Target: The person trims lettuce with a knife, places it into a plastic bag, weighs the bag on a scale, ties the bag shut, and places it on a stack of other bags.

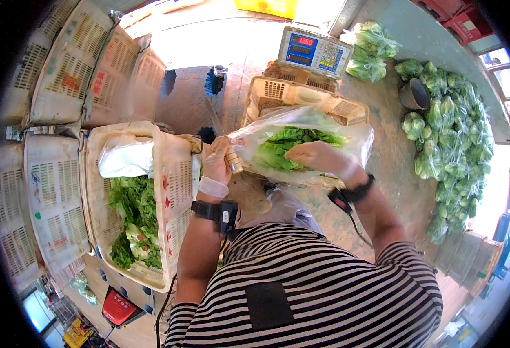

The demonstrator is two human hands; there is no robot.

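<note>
My left hand [217, 162] is closed around the wooden handle [233, 161] of a knife, whose blade [214, 115] points away from me. The same hand is at the edge of a clear plastic bag [276, 118]. Green leaf lettuce [281, 150] lies in the bag, spread over a cream plastic crate [359, 111]. My right hand [318, 157], slightly blurred, reaches over the lettuce with bent fingers; whether it grips any leaves is hard to see. Both hands seem to wear thin clear gloves.
Left of me stands a crate [163, 209] of loose lettuce and white plastic bags [126, 156]. A digital scale display [316, 52] rises behind the bag. Bagged greens [450, 139] and a bucket [414, 94] occupy the right floor. Stacked crates [57, 195] line the left.
</note>
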